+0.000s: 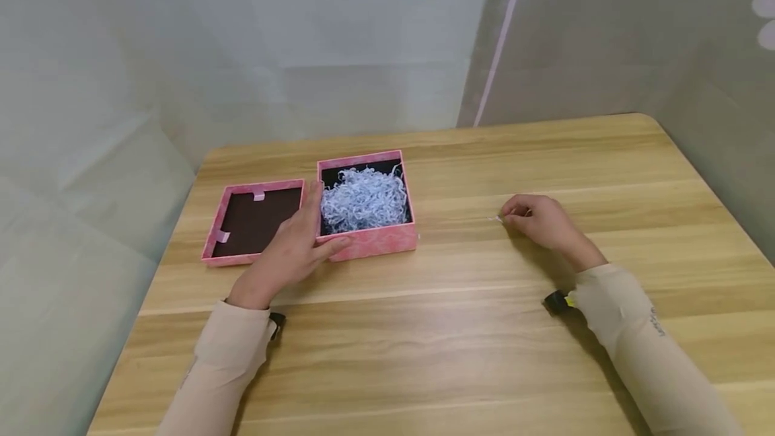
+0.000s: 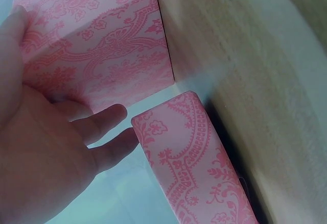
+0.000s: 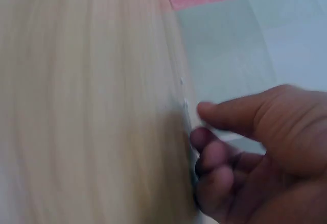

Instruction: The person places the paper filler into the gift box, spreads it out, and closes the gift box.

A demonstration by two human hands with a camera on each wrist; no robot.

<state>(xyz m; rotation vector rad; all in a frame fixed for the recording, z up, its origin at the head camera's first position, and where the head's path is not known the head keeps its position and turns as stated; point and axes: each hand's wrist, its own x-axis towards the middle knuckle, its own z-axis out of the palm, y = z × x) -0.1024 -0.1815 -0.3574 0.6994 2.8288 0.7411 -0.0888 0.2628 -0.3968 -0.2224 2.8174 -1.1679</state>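
Observation:
A pink patterned box (image 1: 375,242) holds a heap of pale blue shredded paper (image 1: 364,199). My left hand (image 1: 287,244) rests against the box's near left corner, thumb along the front and fingers on the left side. The left wrist view shows that hand (image 2: 46,147) with its fingers extended between the box (image 2: 97,45) and the lid (image 2: 184,157). Farther right, my right hand (image 1: 541,222) is low over the table beside a small pale shred (image 1: 498,219). Its fingers bend inward; in the right wrist view a gap shows between thumb (image 3: 230,114) and forefinger.
The pink lid (image 1: 208,247) lies inside-up just left of the box, showing a dark lining and light tabs. A tiny pale scrap (image 1: 418,237) is near the box's right side. The wooden table (image 1: 424,355) meets pale curtains (image 1: 375,99) behind.

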